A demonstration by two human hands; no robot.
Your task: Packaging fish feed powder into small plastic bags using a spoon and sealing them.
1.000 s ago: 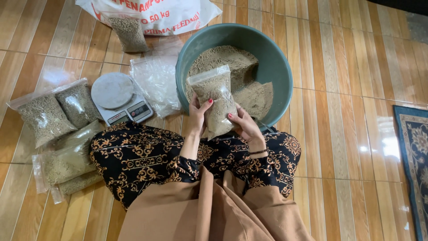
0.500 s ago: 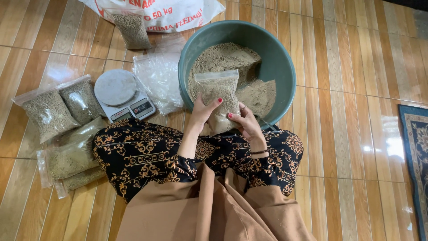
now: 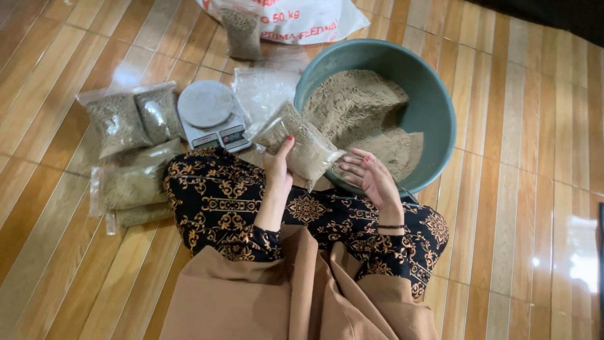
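The clear plastic bag of brown feed (image 3: pixel 301 146) lies tilted, held above the person's lap, between the digital scale (image 3: pixel 211 117) and the teal basin (image 3: pixel 434 107). The left hand (image 3: pixel 279 169) grips the bag from below, thumb pressed on its face. The right hand (image 3: pixel 371 176) is spread open, palm up, just beside the bag's lower corner, holding nothing. The basin contains loose brown feed. Beyond the scale, empty clear bags (image 3: pixel 261 91) lie flat. Filled bags (image 3: pixel 132 116) rest on the wooden floor (image 3: pixel 522 208) at the person's left. A white sack (image 3: pixel 302 19) lies behind.
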